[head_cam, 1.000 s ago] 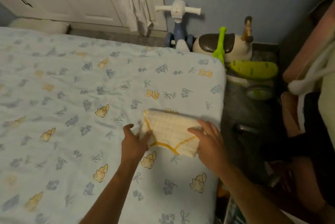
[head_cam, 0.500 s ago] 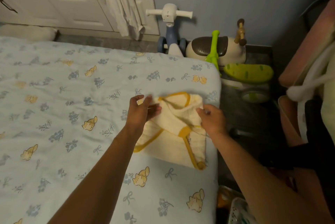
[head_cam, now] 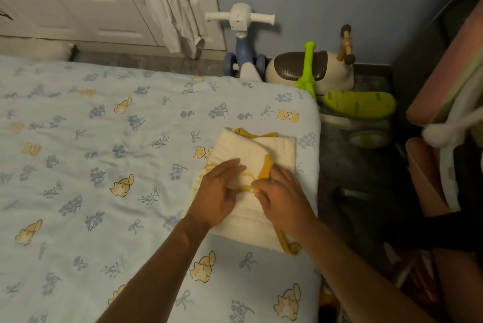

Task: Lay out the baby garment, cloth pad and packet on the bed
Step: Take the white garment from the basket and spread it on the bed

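where the fingertips of the two hands meet, a thin yellow tie (head_cam: 245, 189) of the baby garment (head_cam: 251, 181) is pinched between them, the left hand (head_cam: 218, 196) lying palm down with its fingers held together and stretched across the cloth, the right hand (head_cam: 283, 198) curled so that its thumb and forefinger close on the tie's end. whether the left thumb also grips the tie cannot be told. the cream garment, trimmed in yellow, is spread flat beneath both hands, with a folded upper part and a yellow neckline at its far edge and a yellow tie trailing off its near right corner. it is laid near the right edge of the bed (head_cam: 78, 166), which is covered by a pale blue sheet printed with small flowers, bows and yellow animals. beyond the bed's far corner a blue and white toddler scooter (head_cam: 241, 43) and a cream ride-on toy (head_cam: 308, 71) with a brown seat are stood against the blue wall, a green toy (head_cam: 359, 105) just beside them. a white cloth (head_cam: 170, 16) is hung from the white cabinet (head_cam: 78, 9) behind.
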The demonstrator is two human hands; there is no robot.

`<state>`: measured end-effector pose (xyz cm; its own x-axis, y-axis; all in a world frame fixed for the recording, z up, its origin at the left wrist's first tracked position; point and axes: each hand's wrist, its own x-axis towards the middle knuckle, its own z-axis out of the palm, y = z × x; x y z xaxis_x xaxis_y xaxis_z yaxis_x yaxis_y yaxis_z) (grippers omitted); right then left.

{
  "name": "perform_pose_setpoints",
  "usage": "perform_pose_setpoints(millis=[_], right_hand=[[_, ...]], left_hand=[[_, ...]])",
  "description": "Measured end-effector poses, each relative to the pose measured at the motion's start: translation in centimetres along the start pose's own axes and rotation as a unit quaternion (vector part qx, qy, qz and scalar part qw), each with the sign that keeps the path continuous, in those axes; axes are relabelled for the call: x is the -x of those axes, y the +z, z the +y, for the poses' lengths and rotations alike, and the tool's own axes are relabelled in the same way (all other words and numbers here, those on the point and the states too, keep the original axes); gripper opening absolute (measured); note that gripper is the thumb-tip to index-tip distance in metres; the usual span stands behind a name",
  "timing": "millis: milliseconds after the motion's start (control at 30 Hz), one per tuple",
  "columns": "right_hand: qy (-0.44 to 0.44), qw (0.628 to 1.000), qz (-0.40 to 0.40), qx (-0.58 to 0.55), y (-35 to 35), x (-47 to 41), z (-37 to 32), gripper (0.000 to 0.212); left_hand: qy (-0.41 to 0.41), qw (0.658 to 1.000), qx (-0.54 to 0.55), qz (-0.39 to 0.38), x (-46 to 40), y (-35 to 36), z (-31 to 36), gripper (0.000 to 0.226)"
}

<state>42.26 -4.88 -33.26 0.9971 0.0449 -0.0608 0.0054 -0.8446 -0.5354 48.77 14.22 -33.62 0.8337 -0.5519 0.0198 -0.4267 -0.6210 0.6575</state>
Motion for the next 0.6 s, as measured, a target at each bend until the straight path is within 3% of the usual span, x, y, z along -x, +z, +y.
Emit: perform_pose_setpoints(millis=[100, 167, 267, 367, 533, 600], right_hand=[[0.048, 0.997, -0.012, -0.061, 0.2, -0.8, -0.4, 0.021], [0.033, 0.996, -0.034, -0.073, 0.4, -1.0, 0.1, 0.021], [-0.03, 0.996, -0.07, -0.055, 0.9, -1.0, 0.5, 0.024], [-0.033, 0.997, -0.058, -0.03, 0.8, -1.8, -0.4, 0.033], [0.037, 0.995, -0.08, 0.045, 0.8, -3.5, -2.3, 0.044], [0.048, 0.99, -0.099, 0.089, 0.7, -3.7, -2.3, 0.046]], left_hand=[[0.052, 0.998, -0.021, -0.012, 0.1, -0.2, -0.4, 0.034], [0.057, 0.997, -0.047, -0.014, 0.3, 0.0, -1.1, 0.034], [0.013, 0.999, -0.03, -0.012, 0.5, 0.0, -1.8, 0.049], [-0.063, 0.994, 0.075, 0.046, 0.6, -0.1, -1.5, 0.061], [-0.207, 0.927, 0.259, 0.173, -0.6, -2.2, -1.8, 0.056], [-0.264, 0.874, 0.344, 0.22, -1.6, -4.1, -2.2, 0.055]])
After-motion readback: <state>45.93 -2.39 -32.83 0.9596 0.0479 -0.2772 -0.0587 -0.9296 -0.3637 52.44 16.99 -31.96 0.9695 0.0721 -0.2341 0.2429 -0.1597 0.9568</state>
